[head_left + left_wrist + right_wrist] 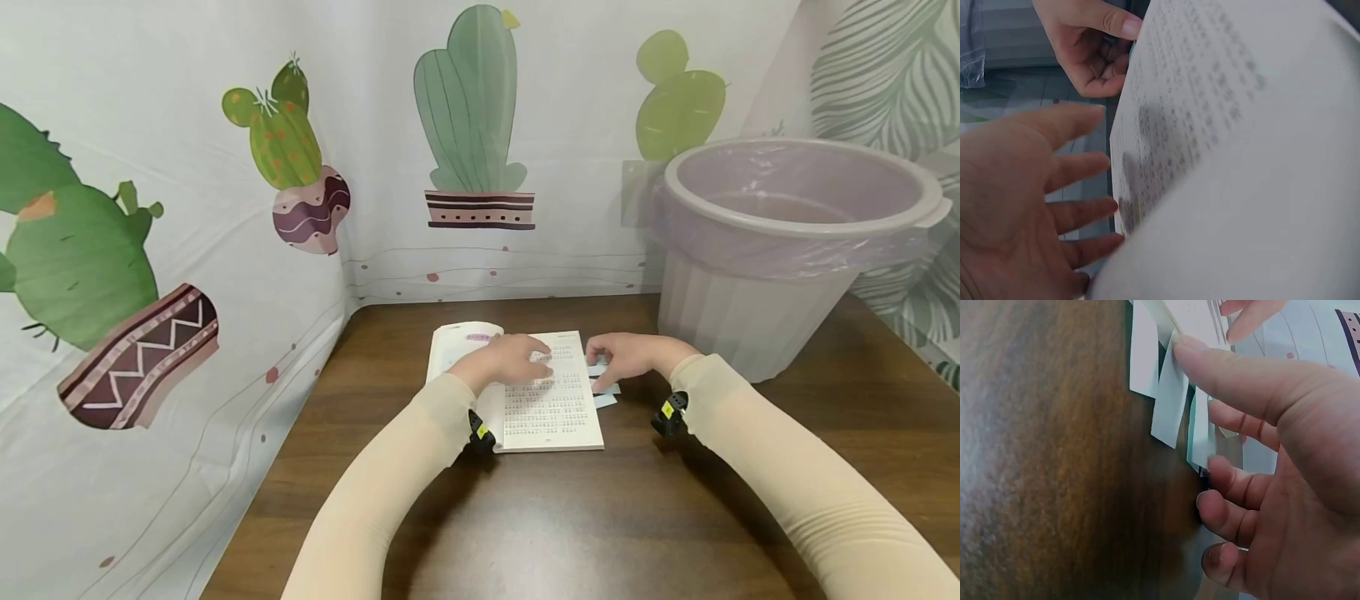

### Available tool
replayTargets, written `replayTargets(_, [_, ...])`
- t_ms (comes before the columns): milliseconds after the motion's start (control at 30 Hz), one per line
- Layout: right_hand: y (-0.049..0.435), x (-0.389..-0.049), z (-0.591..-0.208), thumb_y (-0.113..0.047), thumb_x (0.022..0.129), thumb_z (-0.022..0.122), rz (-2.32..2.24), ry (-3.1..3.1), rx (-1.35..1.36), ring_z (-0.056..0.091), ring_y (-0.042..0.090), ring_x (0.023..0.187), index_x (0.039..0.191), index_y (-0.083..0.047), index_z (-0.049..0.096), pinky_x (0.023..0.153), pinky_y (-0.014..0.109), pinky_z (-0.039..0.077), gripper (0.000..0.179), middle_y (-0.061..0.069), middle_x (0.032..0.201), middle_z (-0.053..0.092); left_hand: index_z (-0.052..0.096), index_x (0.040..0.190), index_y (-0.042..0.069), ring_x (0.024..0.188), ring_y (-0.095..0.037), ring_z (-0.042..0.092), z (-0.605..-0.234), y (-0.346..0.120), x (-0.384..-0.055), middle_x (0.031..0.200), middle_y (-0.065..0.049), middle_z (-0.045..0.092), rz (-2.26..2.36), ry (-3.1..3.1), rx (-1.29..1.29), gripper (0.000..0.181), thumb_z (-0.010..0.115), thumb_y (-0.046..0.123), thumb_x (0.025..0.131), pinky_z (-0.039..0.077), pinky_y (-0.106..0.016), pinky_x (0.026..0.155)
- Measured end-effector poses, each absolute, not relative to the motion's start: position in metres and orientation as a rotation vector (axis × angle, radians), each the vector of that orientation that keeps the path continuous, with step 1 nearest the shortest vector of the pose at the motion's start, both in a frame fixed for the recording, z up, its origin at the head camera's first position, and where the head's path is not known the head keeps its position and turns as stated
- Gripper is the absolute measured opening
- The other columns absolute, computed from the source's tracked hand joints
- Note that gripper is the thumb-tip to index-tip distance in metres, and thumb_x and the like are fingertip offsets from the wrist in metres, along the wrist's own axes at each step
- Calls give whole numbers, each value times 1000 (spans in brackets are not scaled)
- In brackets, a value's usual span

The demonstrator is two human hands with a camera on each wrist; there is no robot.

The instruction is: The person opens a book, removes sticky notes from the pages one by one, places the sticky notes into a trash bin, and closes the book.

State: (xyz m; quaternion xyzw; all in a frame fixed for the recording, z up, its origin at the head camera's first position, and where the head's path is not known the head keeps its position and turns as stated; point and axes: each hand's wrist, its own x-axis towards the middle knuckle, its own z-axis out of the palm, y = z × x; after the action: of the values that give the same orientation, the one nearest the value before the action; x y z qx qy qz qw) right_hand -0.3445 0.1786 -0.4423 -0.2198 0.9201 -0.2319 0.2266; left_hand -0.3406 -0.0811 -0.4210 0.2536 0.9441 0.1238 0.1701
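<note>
An open book (pixel 551 408) of printed text lies on the table, its left pages curving up. My left hand (pixel 510 358) is over the book with fingers spread; in the left wrist view its fingertips are right at the page edge. Several pale blue paper strips (pixel 1170 403) stick out from the book's right side. My right hand (pixel 624 354) is beside that edge, thumb and fingers apart around the strips. In the right wrist view, its thumb tip overlaps the top of one strip, and the other fingers are loosely bent beside another.
A large bin (pixel 750 308) with a clear plastic liner stands at the back right of the brown wooden table (pixel 525 525). Behind the table hangs a white curtain (pixel 375 150) with cactus prints. A black wrist camera (pixel 670 414) sits at each wrist.
</note>
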Motion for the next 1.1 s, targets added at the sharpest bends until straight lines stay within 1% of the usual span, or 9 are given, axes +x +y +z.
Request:
replayTargets(200, [179,-345,-443,-37,79,88,-638,2545,-590,52,21,83,111,-17,59,69,33,42,47,5,91,57,57,147,20,146,-23,49,-426,-93,-338,153,0,57,620,2653,756,52,59,44,101,39,-44,121])
replayTargets(267, [179,-345,-445,-36,81,86,-651,2553,-596,52,21,84,109,-16,59,70,33,42,44,6,92,58,57,147,19,147,-23,48,-427,-97,-336,152,-1,57,667,2658,790,52,59,44,102,38,-43,122])
replayTargets(400, [177,-345,-449,-34,85,81,-681,2585,-626,54,23,90,105,-12,57,74,33,42,39,8,105,63,57,147,17,149,-23,45,-429,-110,-331,154,-3,55,645,2698,870,51,59,42,102,35,-41,124])
replayTargets(533, [176,-344,-448,-33,84,81,-698,2612,-643,54,24,94,102,-11,55,77,34,41,38,9,112,63,58,146,17,153,-29,39,-425,-128,-323,160,-10,47,591,2743,913,50,60,41,102,29,-46,127])
replayTargets(667, [179,-345,-447,-33,82,85,-693,2591,-619,52,23,86,104,-13,56,73,34,40,42,7,100,58,62,142,15,154,-33,36,-425,-146,-316,161,-17,45,511,2795,993,48,63,39,100,25,-50,128])
replayTargets(800, [182,-347,-447,-35,80,87,-692,2552,-607,48,21,78,107,-13,56,67,33,39,46,4,85,47,64,141,15,155,-31,34,-428,-162,-308,162,-17,42,481,2810,993,47,64,37,99,25,-47,128])
replayTargets(867, [183,-347,-446,-35,81,87,-695,2544,-613,48,21,78,107,-13,56,67,32,39,46,4,86,48,62,143,16,156,-32,31,-429,-168,-302,164,-17,39,510,2797,946,48,64,37,100,24,-48,129])
replayTargets(933, [182,-348,-446,-35,82,86,-695,2544,-608,48,21,78,106,-14,57,67,32,39,43,5,87,50,61,145,17,157,-32,29,-430,-174,-297,166,-17,36,537,2790,911,49,64,38,100,24,-49,129])
replayTargets(1100, [178,-348,-447,-33,86,80,-710,2571,-607,52,23,88,103,-13,56,72,34,41,35,9,105,60,56,150,21,158,-31,26,-433,-184,-291,168,-15,32,533,2804,875,53,61,42,101,24,-49,129])
